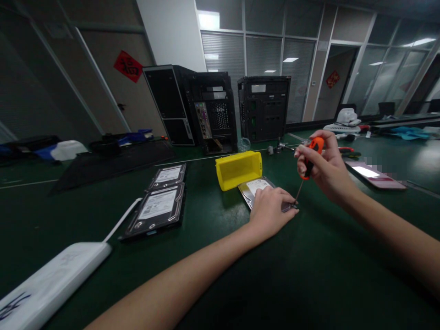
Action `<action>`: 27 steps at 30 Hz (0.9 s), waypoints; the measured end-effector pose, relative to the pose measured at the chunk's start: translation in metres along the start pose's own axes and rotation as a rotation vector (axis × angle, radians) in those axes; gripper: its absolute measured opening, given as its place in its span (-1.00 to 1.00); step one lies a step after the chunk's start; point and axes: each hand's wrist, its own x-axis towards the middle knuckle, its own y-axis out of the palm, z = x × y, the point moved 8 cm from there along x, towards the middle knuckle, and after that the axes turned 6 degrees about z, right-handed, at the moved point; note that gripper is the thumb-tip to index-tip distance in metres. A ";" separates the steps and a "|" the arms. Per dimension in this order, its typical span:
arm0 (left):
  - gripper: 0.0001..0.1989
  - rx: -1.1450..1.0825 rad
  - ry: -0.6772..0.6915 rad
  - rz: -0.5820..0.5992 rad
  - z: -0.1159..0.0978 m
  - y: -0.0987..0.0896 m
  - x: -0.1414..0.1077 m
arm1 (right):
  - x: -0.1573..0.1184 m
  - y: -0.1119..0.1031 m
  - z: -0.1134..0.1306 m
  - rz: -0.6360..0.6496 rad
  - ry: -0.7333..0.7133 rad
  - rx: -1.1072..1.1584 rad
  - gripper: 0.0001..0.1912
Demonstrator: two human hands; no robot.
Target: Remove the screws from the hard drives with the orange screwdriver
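A hard drive point(255, 185) with a white label lies on the green table, partly covered by my left hand point(273, 208). The fingers of that hand press on its near right part and hold it down. In my right hand point(325, 160) is a screwdriver point(314, 149) with an orange and black handle, held upright and slightly tilted. Its thin shaft reaches down to the drive's right corner, close to my left fingertips; the exact contact of the tip is too small to tell. Directly behind the drive a yellow plastic bin point(239, 169) rests on its side, its mouth facing me.
Two more hard drives point(160, 206) lie to the left, beside a white power strip point(68, 270) with a cable. Black computer cases point(215, 110) stand at the back. A phone point(374, 174) and red-handled pliers point(347, 151) lie on the right.
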 end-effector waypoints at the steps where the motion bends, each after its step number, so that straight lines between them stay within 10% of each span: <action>1: -0.80 -0.003 -0.002 0.006 0.000 0.000 0.000 | -0.001 0.000 0.001 -0.007 -0.005 -0.019 -0.66; 27: -0.82 -0.004 -0.003 0.000 -0.001 -0.001 -0.001 | 0.003 -0.004 0.002 -0.018 0.035 0.109 -0.86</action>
